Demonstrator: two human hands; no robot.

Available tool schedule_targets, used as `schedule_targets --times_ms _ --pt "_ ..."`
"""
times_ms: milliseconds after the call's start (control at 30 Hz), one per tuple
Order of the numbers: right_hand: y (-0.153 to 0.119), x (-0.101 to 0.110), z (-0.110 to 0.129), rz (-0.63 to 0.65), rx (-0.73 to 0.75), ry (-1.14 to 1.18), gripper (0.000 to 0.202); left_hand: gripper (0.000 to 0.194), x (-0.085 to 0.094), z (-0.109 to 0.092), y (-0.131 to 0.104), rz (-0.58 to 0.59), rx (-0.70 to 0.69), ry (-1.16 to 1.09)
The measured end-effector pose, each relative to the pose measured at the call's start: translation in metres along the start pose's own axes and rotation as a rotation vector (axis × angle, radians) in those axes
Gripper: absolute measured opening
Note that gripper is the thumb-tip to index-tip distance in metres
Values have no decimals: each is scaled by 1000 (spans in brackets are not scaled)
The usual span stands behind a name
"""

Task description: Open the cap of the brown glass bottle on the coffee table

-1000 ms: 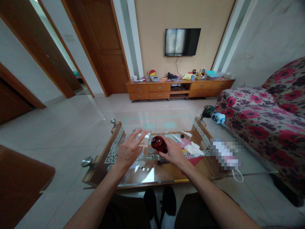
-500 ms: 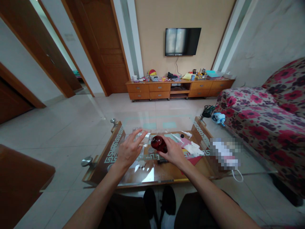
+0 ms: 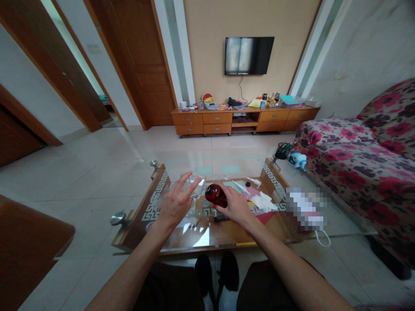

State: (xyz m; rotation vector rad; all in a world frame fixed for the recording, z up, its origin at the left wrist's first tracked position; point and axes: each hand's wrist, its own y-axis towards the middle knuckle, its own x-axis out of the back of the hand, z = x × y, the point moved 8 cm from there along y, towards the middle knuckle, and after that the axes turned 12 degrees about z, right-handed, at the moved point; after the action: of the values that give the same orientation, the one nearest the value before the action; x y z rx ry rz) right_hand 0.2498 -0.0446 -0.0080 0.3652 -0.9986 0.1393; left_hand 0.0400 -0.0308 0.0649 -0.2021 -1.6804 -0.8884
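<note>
**Glass and red bottle meeting over the table**

I am gripping a clear glass (image 3: 193,185) in my left hand (image 3: 175,204) and tilting a red bottle (image 3: 215,195) with my right hand (image 3: 236,208) above the glass-topped table (image 3: 207,235). The glass is looking empty; pouring is not visibly begun.

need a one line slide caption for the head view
Seated at a glass coffee table, the left hand lifts a clear glass while the right hand holds a dark red bottle.

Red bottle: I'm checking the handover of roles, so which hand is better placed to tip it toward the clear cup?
Probably the right hand: it already grips the red bottle, while the left hand holds the clear cup beside it.
</note>
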Motion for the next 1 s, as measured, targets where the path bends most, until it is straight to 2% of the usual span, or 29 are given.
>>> schedule_targets --times_ms 1000 --pt "0 -2 -1 1 9 -3 86 76 1 -3 0 -21 -26 -1"
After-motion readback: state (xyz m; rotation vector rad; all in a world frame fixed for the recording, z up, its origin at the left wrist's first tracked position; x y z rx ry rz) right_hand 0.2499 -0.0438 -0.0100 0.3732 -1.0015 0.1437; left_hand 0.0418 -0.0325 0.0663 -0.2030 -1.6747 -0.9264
